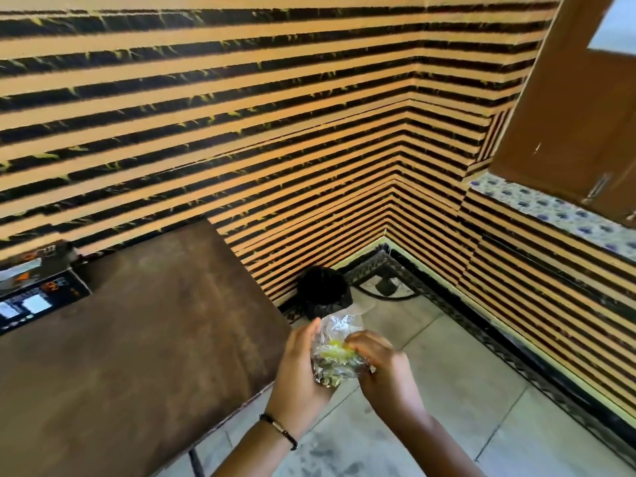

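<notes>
A crumpled clear plastic bag with yellow and dark bits inside is held between both hands, just past the right edge of the brown table. My left hand cups and grips the bag from the left and below; it wears a thin dark bracelet at the wrist. My right hand pinches the bag's right side with curled fingers. The bag's contents are too blurred to name.
The brown table fills the lower left, with a dark weighing scale at its far left edge. A black bin with a liner stands on the tiled floor in the corner. Striped walls close in behind and right; a wooden window shutter hangs above.
</notes>
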{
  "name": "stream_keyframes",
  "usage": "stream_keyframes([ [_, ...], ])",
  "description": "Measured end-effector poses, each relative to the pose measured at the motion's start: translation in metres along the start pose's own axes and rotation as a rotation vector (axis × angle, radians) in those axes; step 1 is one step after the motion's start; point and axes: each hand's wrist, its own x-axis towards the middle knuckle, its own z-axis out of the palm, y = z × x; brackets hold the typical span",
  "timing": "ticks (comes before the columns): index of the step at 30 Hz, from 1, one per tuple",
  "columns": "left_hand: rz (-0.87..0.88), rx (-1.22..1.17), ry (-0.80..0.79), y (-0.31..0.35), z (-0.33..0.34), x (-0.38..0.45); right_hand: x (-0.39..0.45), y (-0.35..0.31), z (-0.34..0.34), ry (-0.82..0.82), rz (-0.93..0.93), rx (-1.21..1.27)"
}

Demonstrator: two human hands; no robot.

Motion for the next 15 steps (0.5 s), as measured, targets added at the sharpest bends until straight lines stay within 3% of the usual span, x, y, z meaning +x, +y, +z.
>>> stream_keyframes([
  [6, 0.019, -0.021, -0.036, 0.001, 0.024, 0.046, 0.025, 0.041, -0.007, 0.027, 0.065, 0.017],
  [15, 0.02, -0.042, 0.008, -0.021, 0.044, 0.171, 0.13, 0.098, -0.021, -0.21, 0.054, -0.047],
])
